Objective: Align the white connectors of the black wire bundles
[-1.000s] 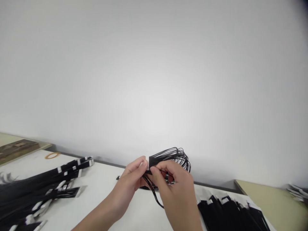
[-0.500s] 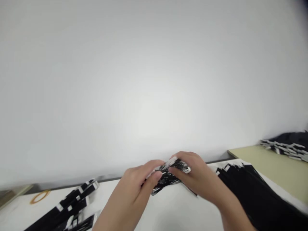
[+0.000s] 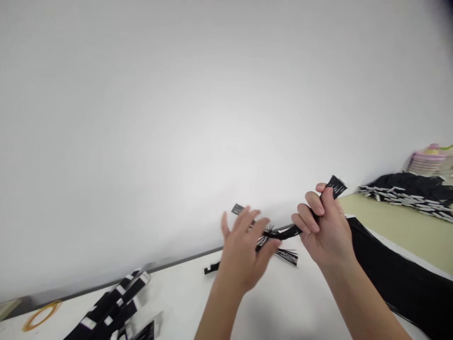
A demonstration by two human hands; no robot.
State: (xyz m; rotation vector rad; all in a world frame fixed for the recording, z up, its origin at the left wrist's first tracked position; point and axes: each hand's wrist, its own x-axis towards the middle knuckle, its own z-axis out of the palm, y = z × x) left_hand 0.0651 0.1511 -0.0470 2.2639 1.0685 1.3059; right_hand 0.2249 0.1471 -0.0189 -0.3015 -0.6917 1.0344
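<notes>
While right hand (image 3: pixel 331 231) is curled round black wires (image 3: pixel 292 232), left hand (image 3: pixel 240 257): apart, fingers spread, hold unclear; wires span between.

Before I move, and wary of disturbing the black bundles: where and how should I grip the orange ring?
Probably pinch the orange ring from above at its left side: it lies flat, its open middle admits a fingertip, and that side faces away from the black bundles.

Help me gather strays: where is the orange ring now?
In the head view, the orange ring lies at the lower left on the white tabletop, just left of the black bundles with white tags.
</notes>
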